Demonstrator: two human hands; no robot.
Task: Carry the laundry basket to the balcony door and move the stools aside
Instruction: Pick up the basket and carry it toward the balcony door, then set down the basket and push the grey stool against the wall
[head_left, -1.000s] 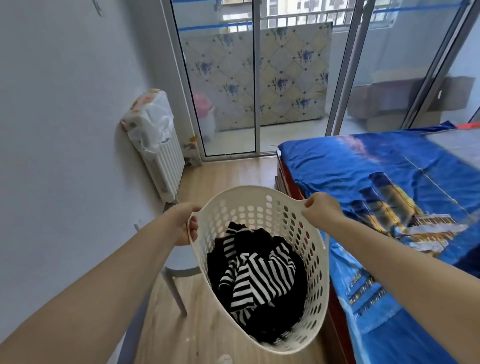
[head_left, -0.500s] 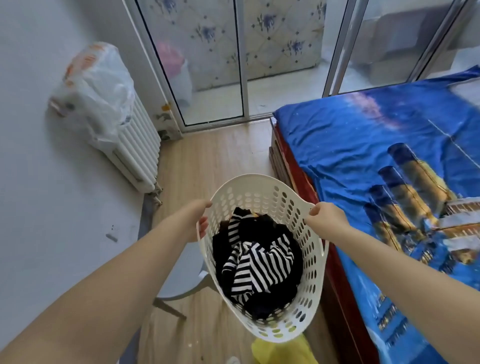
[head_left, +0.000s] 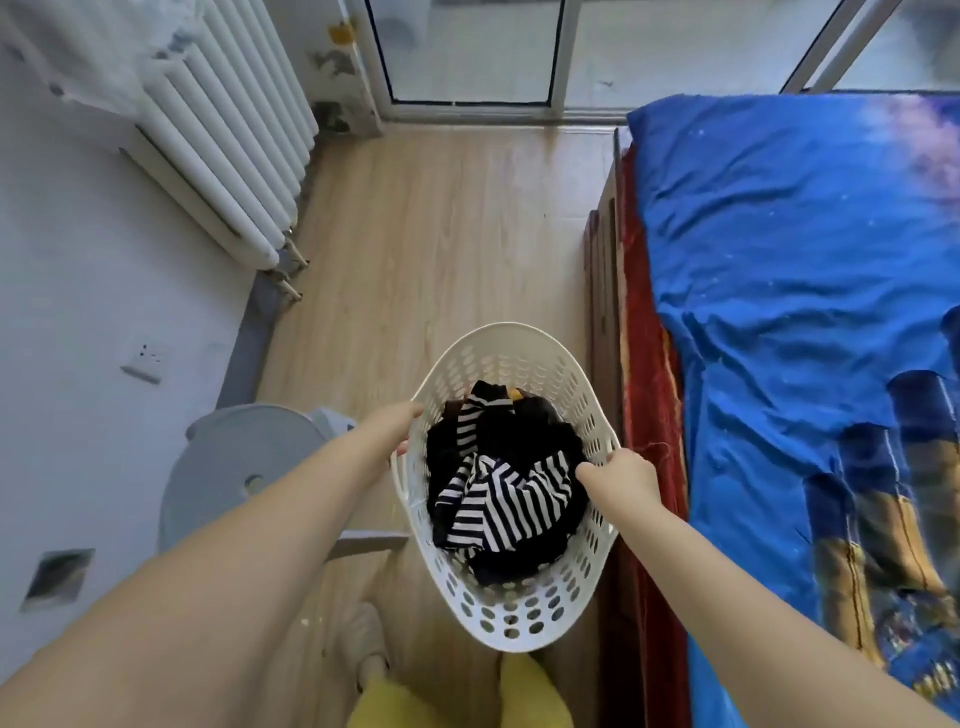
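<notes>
A white perforated laundry basket (head_left: 506, 618) hangs in front of me above the wooden floor, filled with black and black-and-white striped clothes (head_left: 506, 491). My left hand (head_left: 397, 423) grips its left rim and my right hand (head_left: 621, 475) grips its right rim. A grey round stool (head_left: 236, 470) stands at the left under my left forearm, close to the wall; one of its legs (head_left: 363, 543) runs toward the basket. The glass balcony door (head_left: 470, 52) is ahead at the top, and its bottom frame meets the floor there.
A white radiator (head_left: 228, 130) hangs on the left wall, draped at the top with a plastic bag. A bed with a blue printed sheet (head_left: 795, 312) and red wooden side fills the right. Bare wooden floor (head_left: 431, 234) runs between them to the door. My shoe and yellow trousers show below.
My view has tilted down and moved forward toward the door. The basket hangs lower and more upright in both hands. The grey stool now shows fully at my left.
</notes>
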